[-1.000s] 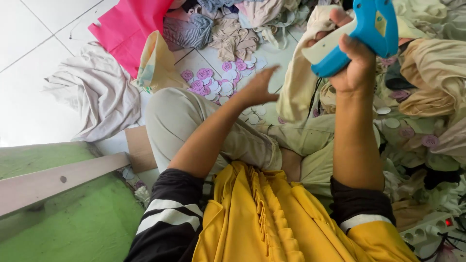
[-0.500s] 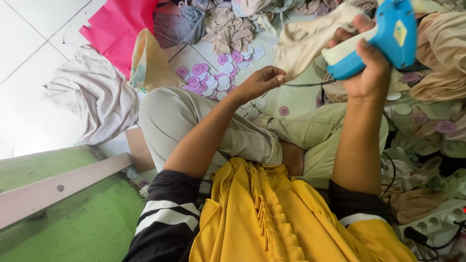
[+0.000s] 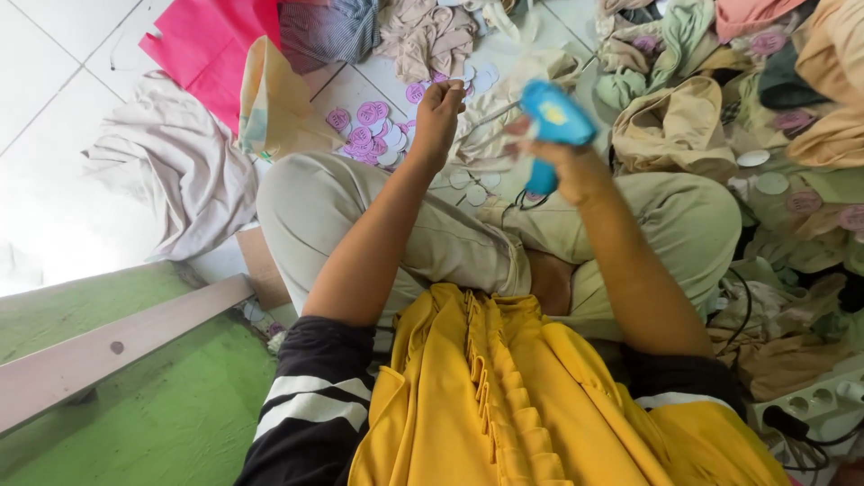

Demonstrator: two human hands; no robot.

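Lowered since the earlier frames: right hand (image 3: 565, 166) with the blue plastic handheld tool (image 3: 553, 126), brought down from high at the right to just beside the left hand (image 3: 438, 112). Left hand meanwhile pulled in from an open reach to a closed pinch, fingers bunched on a fold of pale cream cloth (image 3: 504, 99) above the knee. Right fingers wrapped firmly round the tool's handle, its nose angled toward the pinched cloth; motion blur on the tool, so contact with the cloth not determinable. Seated cross-legged in beige trousers (image 3: 360, 225) on white floor tiles (image 3: 54, 81). Round pink and white paper tags (image 3: 364, 130) scattered just beyond the left knee. Bright pink cloth (image 3: 207, 40) at upper left, heaped tan and green garments (image 3: 684, 117) at right, white power strip (image 3: 814, 405) at lower right. Step in hand, by judgement: tool being applied to the held fold, probably fixing something to it. Next move likely needing the left pinch kept taut and steady, tool nose set squarely against the fold, fingertips kept out of its path.
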